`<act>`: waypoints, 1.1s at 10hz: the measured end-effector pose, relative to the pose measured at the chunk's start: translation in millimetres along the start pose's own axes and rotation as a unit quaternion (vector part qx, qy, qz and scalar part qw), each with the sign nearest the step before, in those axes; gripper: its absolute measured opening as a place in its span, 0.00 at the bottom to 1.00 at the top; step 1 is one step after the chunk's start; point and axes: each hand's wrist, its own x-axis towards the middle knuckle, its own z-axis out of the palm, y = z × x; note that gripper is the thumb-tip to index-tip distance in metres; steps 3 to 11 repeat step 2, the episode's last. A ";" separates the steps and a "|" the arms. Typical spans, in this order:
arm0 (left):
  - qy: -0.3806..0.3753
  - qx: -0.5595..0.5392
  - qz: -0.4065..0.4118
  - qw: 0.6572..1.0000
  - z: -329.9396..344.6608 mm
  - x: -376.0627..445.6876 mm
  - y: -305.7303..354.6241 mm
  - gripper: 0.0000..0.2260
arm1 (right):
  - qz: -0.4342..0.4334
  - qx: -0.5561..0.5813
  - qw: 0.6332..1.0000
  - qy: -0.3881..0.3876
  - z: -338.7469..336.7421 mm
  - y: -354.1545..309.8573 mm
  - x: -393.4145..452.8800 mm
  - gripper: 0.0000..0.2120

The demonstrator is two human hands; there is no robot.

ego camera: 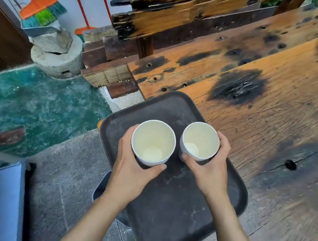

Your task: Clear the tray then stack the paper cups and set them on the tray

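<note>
Both hands are working over the tray point(172, 213) at once. The left hand point(133, 169) is wrapping around the left paper cup point(153, 143), thumb curling across the near side and fingers going round the far left of the wall, so it is closed on that cup. The cup is standing upright with its mouth facing up, empty inside, and whether its base is resting on the tray or hanging just above it I cannot tell.

Just beside it, to the right of the left hand, the right hand point(206, 167) is gripping the right paper cup point(200, 141). The thumb is pressing on the near lower wall and the fingers are hugging the right side, closed on it too. This cup is leaning a little, its bottom disc showing off toward the left, and it too is empty. The two rims are sitting near each other but apart, with a sliver of dark tray showing between them.

The tray itself is lying under both hands and forearms, dark and scuffed, its left part hanging out past the edge of the wooden table point(274, 125) that is stretching away to the right of the right hand. Far off beyond the left hand, a broom point(42, 12) is leaning by the wall.
</note>
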 end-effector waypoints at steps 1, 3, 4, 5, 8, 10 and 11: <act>0.000 0.006 -0.012 1.000 -0.9 -2.8 1.8 0.46 | 0.012 -0.020 1.000 0.000 -3.7 -1.3 -2.0 0.48; -0.004 0.016 -0.038 0.999 -6.7 -7.9 10.0 0.51 | 0.016 -0.044 0.999 -0.003 -11.5 -7.3 -8.6 0.54; -0.004 0.016 -0.038 0.999 -6.7 -7.9 10.0 0.51 | 0.016 -0.044 0.999 -0.003 -11.5 -7.3 -8.6 0.54; -0.004 0.016 -0.038 0.999 -6.7 -7.9 10.0 0.51 | 0.016 -0.044 0.999 -0.003 -11.5 -7.3 -8.6 0.54; -0.004 0.016 -0.038 0.999 -6.7 -7.9 10.0 0.51 | 0.016 -0.044 0.999 -0.003 -11.5 -7.3 -8.6 0.54; -0.004 0.016 -0.038 0.999 -6.7 -7.9 10.0 0.51 | 0.016 -0.044 0.999 -0.003 -11.5 -7.3 -8.6 0.54; -0.004 0.016 -0.038 0.999 -6.7 -7.9 10.0 0.51 | 0.016 -0.044 0.999 -0.003 -11.5 -7.3 -8.6 0.54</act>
